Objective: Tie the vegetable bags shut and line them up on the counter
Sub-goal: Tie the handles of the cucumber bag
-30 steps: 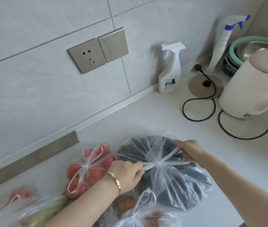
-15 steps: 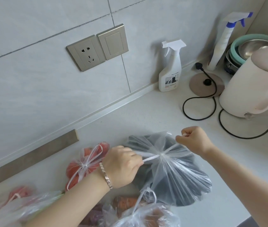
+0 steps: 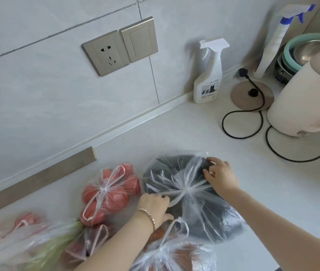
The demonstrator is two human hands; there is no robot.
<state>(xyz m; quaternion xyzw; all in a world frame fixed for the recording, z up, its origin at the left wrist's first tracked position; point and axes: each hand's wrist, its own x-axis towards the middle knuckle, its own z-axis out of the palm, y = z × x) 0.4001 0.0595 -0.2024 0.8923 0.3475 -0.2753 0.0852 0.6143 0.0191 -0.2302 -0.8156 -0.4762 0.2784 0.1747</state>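
A clear plastic bag of dark vegetables (image 3: 198, 210) lies mid-counter, its two handles crossed in a knot (image 3: 187, 190) on top. My left hand (image 3: 154, 205) grips the left handle strand beside the knot. My right hand (image 3: 220, 176) sits at the bag's upper right with its fingers curled on the other handle and the plastic. A tied bag of tomatoes (image 3: 108, 192) touches it on the left. A tied bag of orange-brown produce (image 3: 174, 255) lies in front, partly cut off.
More bags lie at the lower left: one with green stalks (image 3: 38, 245), a dark red one (image 3: 84, 245), a reddish one (image 3: 26, 220). At the right stand a spray bottle (image 3: 209, 75), a kettle (image 3: 307, 98), its base (image 3: 252, 94) with a looped cord (image 3: 243, 122), and stacked bowls (image 3: 311, 49).
Both hands pulled the handles apart and tightened the knot, then dropped back onto the bag. My right hand now sits lower on the bag's upper right; my left moved down and left.
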